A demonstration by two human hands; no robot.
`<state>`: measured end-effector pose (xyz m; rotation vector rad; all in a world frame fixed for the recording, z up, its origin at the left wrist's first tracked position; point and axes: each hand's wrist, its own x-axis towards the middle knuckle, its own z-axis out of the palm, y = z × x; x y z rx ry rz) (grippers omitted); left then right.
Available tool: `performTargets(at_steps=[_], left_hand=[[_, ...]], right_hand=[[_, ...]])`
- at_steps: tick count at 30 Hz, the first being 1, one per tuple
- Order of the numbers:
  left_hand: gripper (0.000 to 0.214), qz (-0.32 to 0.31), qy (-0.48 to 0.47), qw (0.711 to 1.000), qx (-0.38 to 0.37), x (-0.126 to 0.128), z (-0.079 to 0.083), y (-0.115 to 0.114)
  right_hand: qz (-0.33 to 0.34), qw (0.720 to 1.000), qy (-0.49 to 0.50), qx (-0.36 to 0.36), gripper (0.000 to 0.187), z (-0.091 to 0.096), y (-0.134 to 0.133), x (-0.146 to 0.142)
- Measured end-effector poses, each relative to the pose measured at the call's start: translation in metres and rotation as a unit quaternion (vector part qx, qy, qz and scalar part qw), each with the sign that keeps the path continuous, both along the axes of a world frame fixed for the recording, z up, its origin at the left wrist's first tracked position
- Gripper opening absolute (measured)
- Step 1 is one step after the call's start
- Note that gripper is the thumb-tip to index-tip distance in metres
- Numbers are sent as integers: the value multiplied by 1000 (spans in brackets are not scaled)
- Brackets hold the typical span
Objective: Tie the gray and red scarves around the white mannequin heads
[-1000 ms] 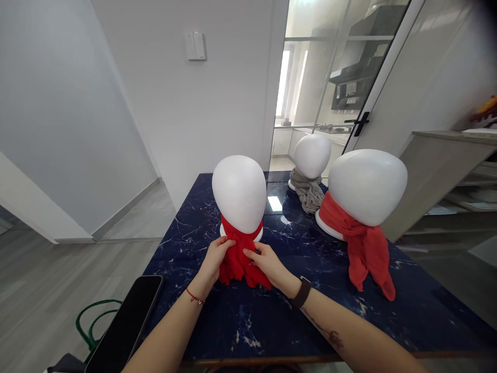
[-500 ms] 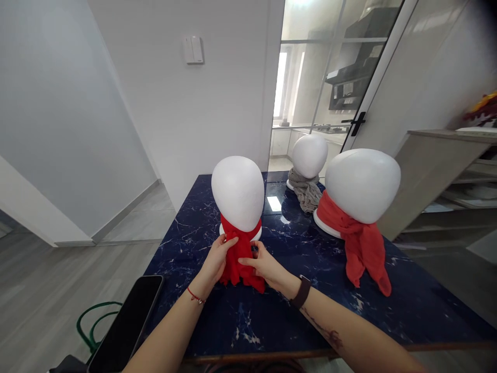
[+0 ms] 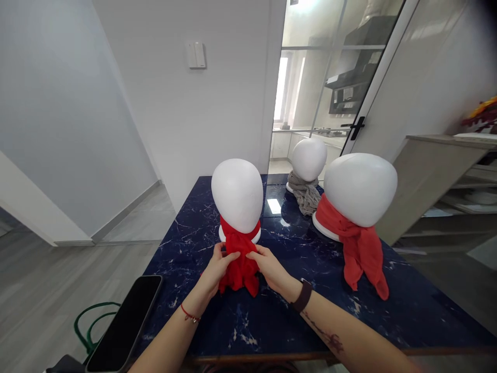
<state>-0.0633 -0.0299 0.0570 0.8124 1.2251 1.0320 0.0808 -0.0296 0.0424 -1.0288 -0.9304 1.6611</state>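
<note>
A bright red scarf (image 3: 241, 267) is wrapped around the neck of a white mannequin head (image 3: 237, 194), its ends hanging down the front onto the table. From the left, my left hand (image 3: 218, 267) pinches the scarf's edge, with the thumb on the front of the cloth and the fingers partly behind it. My right hand (image 3: 269, 264) grips the opposite edge, its thumb pressed on the fabric. Both thumbs point toward each other below the head's chin. The fingertips behind the cloth are hidden.
To the right stands a larger-looking white head (image 3: 360, 189) with a coral scarf (image 3: 363, 254). Behind it is another head (image 3: 309, 159) with a grey scarf (image 3: 305, 191). All rest on a dark blue marbled table (image 3: 295, 326). A phone (image 3: 126, 321) lies at the left edge.
My right hand has closed its thumb and fingers on the scarf's right edge. Both hands have drawn the hanging cloth, and its lower ends have shifted slightly. The view has tilted a little.
</note>
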Motion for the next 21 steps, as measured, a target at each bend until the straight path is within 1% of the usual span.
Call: performTargets(at_steps=[2,3,5,7,9,11,14,16,17,18,19,20,21], left_hand=[[53,-25,-35,999,0,2,-2,-7],[51,-28,-46,999,7,2,-2,-9],[46,-8,-53,998,27,4,1,-13],[43,16,-63,997,42,5,6,-17],[44,25,-88,995,33,7,11,-23],[46,9,-126,992,-4,8,15,-32],[48,-36,-191,978,-74,6,17,-52],[44,-71,-216,968,-105,0,17,-66],[41,-93,-214,966,-113,-4,17,-72],[37,-111,-196,968,-114,-9,17,-76],[34,-120,-159,975,-101,-15,16,-78],[32,-118,-100,985,-74,-21,16,-77],[29,-104,-23,994,-31,-26,14,-73]], right_hand=[[22,998,40,-47,20,1,-1,-1],[29,995,62,-70,22,0,-1,-1],[26,991,93,-93,20,0,0,-2],[20,989,107,-98,15,-1,2,-1],[27,990,95,-97,13,1,4,2],[38,995,32,-85,15,6,7,11],[30,995,-88,-40,29,12,17,32],[-4,991,-137,14,42,12,30,48],[-27,985,-162,48,50,9,38,55],[-49,976,-194,84,60,6,47,60],[-68,963,-231,119,70,1,57,63],[-76,949,-266,150,80,-4,66,64],[-72,937,-292,178,90,-8,74,63]])
